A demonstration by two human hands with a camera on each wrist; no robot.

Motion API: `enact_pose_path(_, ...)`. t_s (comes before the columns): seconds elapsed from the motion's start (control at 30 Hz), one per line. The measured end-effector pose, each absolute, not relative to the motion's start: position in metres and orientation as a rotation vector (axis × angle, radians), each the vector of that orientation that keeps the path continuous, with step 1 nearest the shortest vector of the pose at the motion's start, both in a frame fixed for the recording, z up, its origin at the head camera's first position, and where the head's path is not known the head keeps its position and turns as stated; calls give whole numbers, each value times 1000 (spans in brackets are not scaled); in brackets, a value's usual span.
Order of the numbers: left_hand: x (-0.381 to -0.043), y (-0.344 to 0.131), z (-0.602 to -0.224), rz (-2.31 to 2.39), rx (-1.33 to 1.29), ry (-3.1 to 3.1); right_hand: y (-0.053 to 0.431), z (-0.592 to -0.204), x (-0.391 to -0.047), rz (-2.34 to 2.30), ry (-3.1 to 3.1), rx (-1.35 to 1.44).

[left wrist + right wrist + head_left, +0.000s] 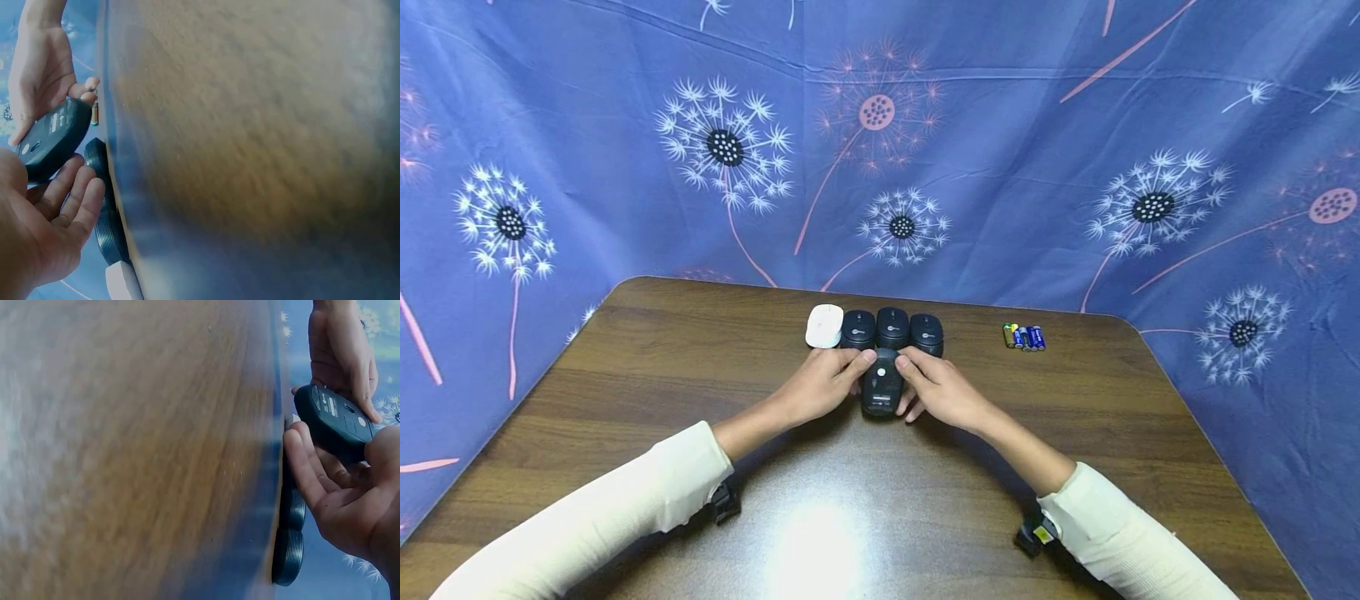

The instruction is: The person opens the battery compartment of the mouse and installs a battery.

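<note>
Both hands hold a black computer mouse [882,385], its underside with a label and a pale round spot turned up toward the head view. My left hand [822,382] grips its left side, thumb on top near the far end. From the other side my right hand [946,388] grips it, thumb likewise on top and some fingers spread below. In both wrist views the mouse [59,134] is raised off the table, fingers under it. Just beyond stands a row of mice: a white mouse [824,326] at the left, then three black mice [892,327].
Several batteries [1024,337], mostly blue with a green one at the left, lie together at the back right of the brown wooden table [700,350]. A blue curtain [985,167] with dandelion prints hangs behind the table's far edge.
</note>
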State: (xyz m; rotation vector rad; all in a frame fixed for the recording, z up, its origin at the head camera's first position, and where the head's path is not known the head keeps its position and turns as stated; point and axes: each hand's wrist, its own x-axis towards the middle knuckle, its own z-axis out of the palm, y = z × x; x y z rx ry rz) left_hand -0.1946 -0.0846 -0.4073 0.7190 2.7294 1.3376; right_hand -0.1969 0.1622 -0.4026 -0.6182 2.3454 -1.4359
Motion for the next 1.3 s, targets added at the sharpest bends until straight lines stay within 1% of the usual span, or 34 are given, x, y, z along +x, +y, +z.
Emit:
enact_pose_path(0.37,-191,-84,-407,1495,559,2557,158,-405,-194,-1617,2064,-482)
enact_pose_path(0.6,-189,-86,-411,1798,500,2181,160,-403,-194,-1641,1995,-434)
enact_pose_path(0.73,-188,-87,-413,1933,514,2008,161,-402,-193,-1640,1978,-447)
enact_pose_path(0.97,-188,-86,-413,2018,488,1924,161,-402,-193,-1624,1976,-467)
enact_pose_path(1.3,-187,-91,-415,2006,456,1948,170,-400,-206,-1692,2047,-636)
